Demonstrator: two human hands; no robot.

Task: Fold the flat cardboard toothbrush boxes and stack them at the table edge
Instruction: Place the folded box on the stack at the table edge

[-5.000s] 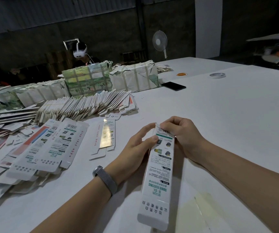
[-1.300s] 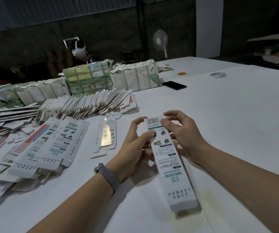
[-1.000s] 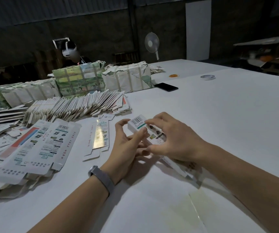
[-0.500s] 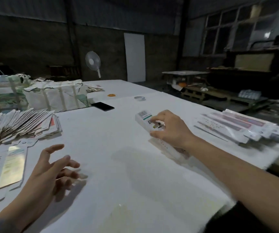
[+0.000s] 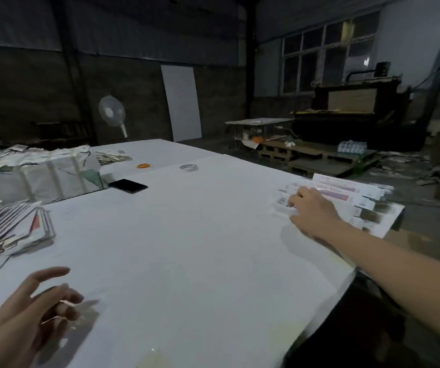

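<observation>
Currently my right hand (image 5: 313,212) is extended to the far right edge of the white table (image 5: 187,235), where it holds the folded toothbrush box (image 5: 282,204) against the near side of the stack of folded boxes (image 5: 346,192). The fingers are curled over the box's barcode end; motion blur prevents me from telling whether the box has settled flat on the table or sits just above it. The stack lies along the table edge, its members side by side and overlapping. My left hand (image 5: 30,314) hovers low over the near left part of the table, fingers loosely spread and relaxed, grasping nothing. To the left, a fanned pile of flat box blanks (image 5: 9,224) rests on the table, and behind it stands a strapped bundle of packaging (image 5: 43,176). A black phone (image 5: 128,186) lies just beside that bundle. Further back, well apart from one another, are an orange tape roll (image 5: 144,166) and a pale tape roll (image 5: 188,167). A pedestal fan (image 5: 112,114) stands beyond the table's far end.
</observation>
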